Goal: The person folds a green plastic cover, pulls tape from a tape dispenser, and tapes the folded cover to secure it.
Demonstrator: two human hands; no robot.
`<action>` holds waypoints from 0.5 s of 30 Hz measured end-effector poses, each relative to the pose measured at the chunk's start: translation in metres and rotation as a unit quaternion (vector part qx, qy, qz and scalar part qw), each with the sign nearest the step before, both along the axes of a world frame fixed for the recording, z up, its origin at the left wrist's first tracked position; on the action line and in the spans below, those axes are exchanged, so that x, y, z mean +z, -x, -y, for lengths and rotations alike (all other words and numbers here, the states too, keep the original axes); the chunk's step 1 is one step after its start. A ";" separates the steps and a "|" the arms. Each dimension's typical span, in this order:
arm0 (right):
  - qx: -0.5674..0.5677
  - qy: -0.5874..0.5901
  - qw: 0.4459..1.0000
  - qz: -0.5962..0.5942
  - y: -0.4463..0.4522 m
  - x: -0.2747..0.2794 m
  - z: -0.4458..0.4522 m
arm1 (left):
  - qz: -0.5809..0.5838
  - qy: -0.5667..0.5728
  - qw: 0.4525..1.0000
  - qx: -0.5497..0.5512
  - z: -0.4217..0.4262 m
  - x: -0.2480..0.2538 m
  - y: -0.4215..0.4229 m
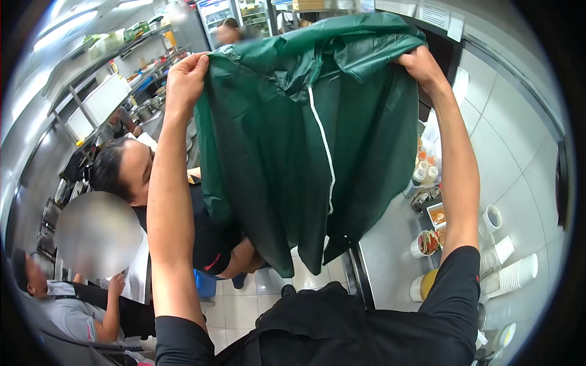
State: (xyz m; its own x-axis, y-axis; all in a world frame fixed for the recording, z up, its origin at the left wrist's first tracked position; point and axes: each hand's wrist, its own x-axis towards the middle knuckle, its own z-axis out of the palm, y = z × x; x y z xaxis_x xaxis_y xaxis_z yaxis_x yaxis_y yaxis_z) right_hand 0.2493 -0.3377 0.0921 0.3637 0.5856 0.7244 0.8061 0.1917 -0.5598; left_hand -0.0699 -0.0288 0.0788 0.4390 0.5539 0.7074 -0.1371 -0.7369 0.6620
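Note:
A thin, shiny green waterproof garment (262, 134) hangs spread out in front of me, gathered and crumpled along its top. A white cord (321, 134) runs down its middle. My left hand (187, 79) pinches its upper left corner. At the upper right, my right hand (421, 66) is closed on the other corner, its fingertips partly hidden by the cloth. Both arms are raised. The fabric's lower edge falls in points above the tiled floor, and whether it has sleeves I cannot tell.
Close on the left stands a person in a dark shirt (213, 238), partly behind the garment. Another person in grey (73, 311) is at lower left. To the right, a steel counter (387, 262) holds sauce bottles (421, 177), food tubs (426, 243) and stacked white cups (513, 274) beside a tiled wall.

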 end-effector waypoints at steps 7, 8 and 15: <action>-0.062 0.019 0.995 0.074 -0.022 0.015 0.027 | 0.045 0.047 0.996 -0.064 0.005 -0.002 -0.015; -0.076 0.041 0.990 0.112 -0.035 0.013 0.028 | 0.046 0.047 0.995 -0.069 0.010 0.000 -0.016; -0.101 0.067 0.980 0.155 -0.004 0.025 0.051 | -0.049 -0.113 0.987 -0.099 0.040 0.003 -0.016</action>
